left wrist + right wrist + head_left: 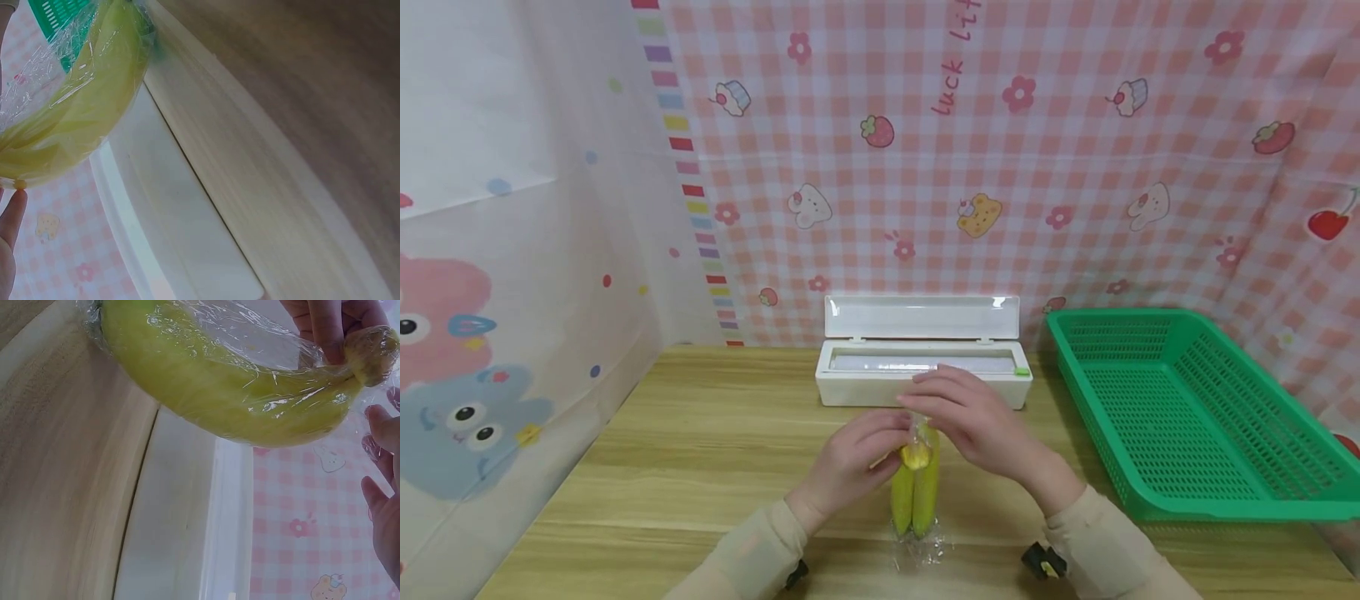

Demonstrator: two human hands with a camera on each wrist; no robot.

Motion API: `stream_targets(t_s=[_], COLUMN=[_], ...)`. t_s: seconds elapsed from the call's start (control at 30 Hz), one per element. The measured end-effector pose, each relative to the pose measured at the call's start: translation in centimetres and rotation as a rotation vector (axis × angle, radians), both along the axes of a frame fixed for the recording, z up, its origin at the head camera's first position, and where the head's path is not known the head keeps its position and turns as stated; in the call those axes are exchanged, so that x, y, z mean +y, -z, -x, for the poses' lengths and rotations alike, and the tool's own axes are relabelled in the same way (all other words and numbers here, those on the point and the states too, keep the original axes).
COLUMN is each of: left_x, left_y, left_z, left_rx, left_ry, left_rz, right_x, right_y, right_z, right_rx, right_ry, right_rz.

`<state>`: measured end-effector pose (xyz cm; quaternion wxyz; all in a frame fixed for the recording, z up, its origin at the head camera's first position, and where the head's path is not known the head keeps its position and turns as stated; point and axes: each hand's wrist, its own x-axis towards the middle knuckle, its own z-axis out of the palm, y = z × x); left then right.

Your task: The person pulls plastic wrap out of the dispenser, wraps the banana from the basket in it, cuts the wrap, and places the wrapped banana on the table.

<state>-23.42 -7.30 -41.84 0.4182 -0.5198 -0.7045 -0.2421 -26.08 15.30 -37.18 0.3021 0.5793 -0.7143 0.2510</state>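
Note:
Two yellow bananas [914, 497], joined at the stem, stand upright with clear plastic wrap [250, 344] around them. My left hand [857, 458] pinches them near the stem end. In the right wrist view, the left fingers [326, 328] hold the wrapped stem [370, 357]. My right hand [973, 421] is beside the stem at the top, fingers extended and spread, with its fingertips at the loose film. Film also bunches around the lower tips of the bananas. In the left wrist view, a left fingertip [15, 206] shows right at the fruit's edge.
Behind the hands stands a white wrap dispenser [850, 392] with its lid [921, 317] raised and a roll inside. A green plastic basket [1232, 504] is to the right on the wooden table [700, 467]. Patterned cloth [925, 167] hangs along the back and sides.

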Motion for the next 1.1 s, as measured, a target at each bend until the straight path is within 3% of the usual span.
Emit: stream_targets(t_s=[0.4,0.73,1.1], left_x=[0.0,-0.1,-0.1], left_y=[-0.2,-0.1,0.1], left_z=[-0.2,-0.1,-0.1], left_rx=[-0.049,-0.048,-0.049], left_ry=[0.057,0.055,0.063], left_rz=[-0.016,-0.030,-0.045], right_x=[0.9,1.3,1.4], right_y=[1.6,3.3,4.1], right_z=[0.8,0.9,0.8], right_rx=[-0.017,-0.049,-0.116], right_ry=[-0.037,-0.029,-0.052], right_rz=[0.144,0.137,0.145])
